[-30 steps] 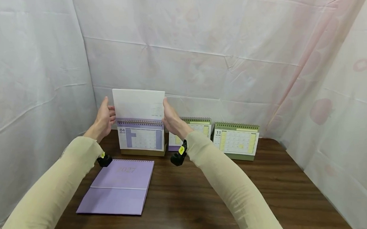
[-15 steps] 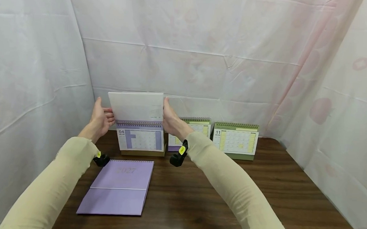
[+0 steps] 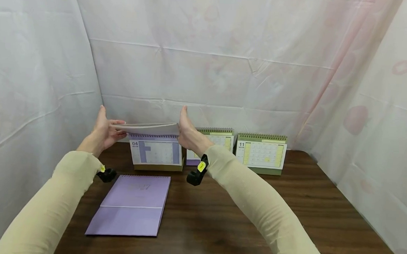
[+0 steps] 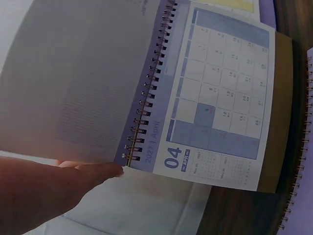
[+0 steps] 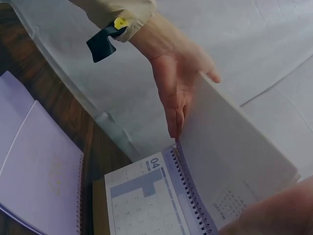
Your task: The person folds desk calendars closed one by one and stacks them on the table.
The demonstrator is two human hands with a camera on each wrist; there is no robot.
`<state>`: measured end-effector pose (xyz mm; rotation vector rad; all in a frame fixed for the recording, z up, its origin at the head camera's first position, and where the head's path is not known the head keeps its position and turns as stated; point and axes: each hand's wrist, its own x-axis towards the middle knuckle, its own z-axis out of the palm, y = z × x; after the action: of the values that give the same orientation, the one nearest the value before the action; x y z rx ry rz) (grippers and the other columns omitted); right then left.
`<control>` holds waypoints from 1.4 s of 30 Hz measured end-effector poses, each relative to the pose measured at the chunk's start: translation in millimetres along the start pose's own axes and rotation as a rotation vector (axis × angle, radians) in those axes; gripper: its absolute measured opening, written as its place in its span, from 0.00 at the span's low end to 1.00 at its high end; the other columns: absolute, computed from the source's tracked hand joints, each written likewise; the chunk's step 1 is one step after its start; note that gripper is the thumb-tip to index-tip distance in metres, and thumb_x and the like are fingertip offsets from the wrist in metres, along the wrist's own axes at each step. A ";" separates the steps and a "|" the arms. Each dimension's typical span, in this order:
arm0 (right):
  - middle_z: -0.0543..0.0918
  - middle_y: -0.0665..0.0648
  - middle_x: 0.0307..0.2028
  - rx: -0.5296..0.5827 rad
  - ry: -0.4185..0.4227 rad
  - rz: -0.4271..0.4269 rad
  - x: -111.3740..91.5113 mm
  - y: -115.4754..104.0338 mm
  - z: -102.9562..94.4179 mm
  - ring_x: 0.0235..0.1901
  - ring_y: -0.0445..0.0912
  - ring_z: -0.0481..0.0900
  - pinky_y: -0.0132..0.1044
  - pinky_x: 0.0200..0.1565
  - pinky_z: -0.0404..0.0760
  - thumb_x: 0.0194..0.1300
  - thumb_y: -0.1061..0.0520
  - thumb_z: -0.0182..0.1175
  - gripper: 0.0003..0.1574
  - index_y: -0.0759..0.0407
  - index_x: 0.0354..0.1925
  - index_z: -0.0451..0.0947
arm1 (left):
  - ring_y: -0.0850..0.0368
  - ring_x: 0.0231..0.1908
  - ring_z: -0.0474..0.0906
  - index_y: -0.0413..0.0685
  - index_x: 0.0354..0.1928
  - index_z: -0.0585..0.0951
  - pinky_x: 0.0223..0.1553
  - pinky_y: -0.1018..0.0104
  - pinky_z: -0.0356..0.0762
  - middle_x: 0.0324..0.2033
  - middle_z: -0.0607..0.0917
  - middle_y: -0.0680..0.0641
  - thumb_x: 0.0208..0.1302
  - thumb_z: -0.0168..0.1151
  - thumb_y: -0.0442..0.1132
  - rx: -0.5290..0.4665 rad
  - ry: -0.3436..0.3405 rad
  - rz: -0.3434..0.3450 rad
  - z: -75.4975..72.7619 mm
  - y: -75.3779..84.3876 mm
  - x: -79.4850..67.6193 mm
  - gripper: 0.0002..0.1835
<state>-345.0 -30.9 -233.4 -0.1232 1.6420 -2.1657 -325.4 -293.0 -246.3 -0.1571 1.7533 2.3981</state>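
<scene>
A desk calendar [image 3: 155, 152] with a purple April 2027 page and a brown base stands upright at the back left. Its turned-over stack of pages [image 3: 149, 128] leans back from the spiral binding, almost level and edge-on to the head view. At the stack's left edge, my left hand [image 3: 102, 132] has fingers straight against the pages and its thumb pointing up. My right hand [image 3: 191, 134] lies flat along the right edge, thumb also up. In the right wrist view, the left hand [image 5: 178, 81] touches the far side edge, with part of the right hand [image 5: 274, 210] at the bottom corner.
A closed purple 2027 calendar [image 3: 131, 207] lies on the dark wooden table [image 3: 213, 226] in front. Right of the April calendar stand a partly hidden calendar [image 3: 225, 139] and a green November calendar [image 3: 261, 154]. White curtains [image 3: 206, 66] hang behind and at both sides.
The turned-over pages have tipped backward from upright to nearly level. My left hand has moved left with their edge, while the right hand stays almost in place.
</scene>
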 end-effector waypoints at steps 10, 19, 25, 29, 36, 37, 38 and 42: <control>0.27 0.54 0.77 -0.009 -0.031 0.037 2.7 8.2 -4.9 0.76 0.52 0.26 0.51 0.75 0.33 0.70 0.26 0.30 0.49 0.42 0.76 0.24 | 0.45 0.75 0.28 0.36 0.74 0.30 0.76 0.54 0.33 0.74 0.30 0.38 0.58 0.11 0.77 0.100 -0.109 -0.032 -7.4 -1.1 2.6 0.57; 0.28 0.58 0.77 -0.056 -0.065 0.078 0.0 19.4 -11.4 0.77 0.54 0.29 0.50 0.76 0.40 0.75 0.34 0.35 0.46 0.45 0.76 0.24 | 0.47 0.75 0.24 0.36 0.73 0.26 0.76 0.58 0.27 0.74 0.26 0.40 0.62 0.19 0.76 0.123 -0.120 -0.005 -12.7 -11.2 8.6 0.56; 0.30 0.59 0.77 -0.080 -0.060 0.089 0.0 23.8 -13.3 0.77 0.55 0.31 0.51 0.76 0.40 0.76 0.38 0.37 0.45 0.48 0.76 0.25 | 0.46 0.75 0.24 0.36 0.72 0.25 0.76 0.57 0.27 0.74 0.25 0.40 0.66 0.23 0.73 0.168 -0.118 -0.009 -13.2 -14.8 11.8 0.53; 0.31 0.59 0.77 -0.102 -0.045 0.101 1.3 27.5 -13.5 0.77 0.56 0.32 0.50 0.76 0.40 0.77 0.41 0.39 0.45 0.51 0.77 0.28 | 0.45 0.75 0.23 0.35 0.72 0.24 0.76 0.55 0.28 0.74 0.25 0.39 0.66 0.23 0.73 0.224 -0.103 -0.013 -11.8 -18.0 13.6 0.54; 0.30 0.58 0.77 -0.153 -0.022 0.119 2.5 36.2 -15.4 0.76 0.54 0.29 0.48 0.76 0.35 0.77 0.49 0.42 0.41 0.58 0.77 0.36 | 0.43 0.75 0.26 0.36 0.72 0.25 0.76 0.51 0.32 0.74 0.27 0.38 0.66 0.25 0.74 0.302 -0.057 -0.013 -9.3 -30.4 15.0 0.54; 0.30 0.58 0.77 -0.170 -0.027 0.121 2.6 37.7 -15.7 0.76 0.54 0.29 0.48 0.76 0.35 0.77 0.49 0.41 0.41 0.58 0.77 0.36 | 0.43 0.75 0.26 0.36 0.72 0.25 0.76 0.51 0.32 0.74 0.27 0.38 0.66 0.25 0.73 0.303 -0.052 -0.011 -9.2 -32.1 14.8 0.54; 0.30 0.58 0.77 -0.187 -0.035 0.121 2.4 39.0 -16.1 0.76 0.54 0.28 0.48 0.76 0.35 0.77 0.49 0.41 0.41 0.58 0.77 0.36 | 0.43 0.75 0.26 0.36 0.72 0.25 0.76 0.51 0.31 0.74 0.27 0.38 0.66 0.25 0.73 0.302 -0.049 -0.007 -9.4 -33.6 15.2 0.54; 0.32 0.57 0.77 -0.221 -0.037 0.102 2.0 43.8 -17.8 0.77 0.54 0.30 0.50 0.76 0.37 0.77 0.49 0.43 0.41 0.57 0.77 0.38 | 0.43 0.75 0.27 0.36 0.72 0.25 0.76 0.52 0.31 0.74 0.28 0.37 0.66 0.25 0.73 0.298 -0.037 0.003 -9.5 -38.0 18.0 0.54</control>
<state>-340.5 -25.1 -280.2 -0.1395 1.8209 -1.8928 -335.8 -289.5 -288.0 -0.0711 2.0657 2.0940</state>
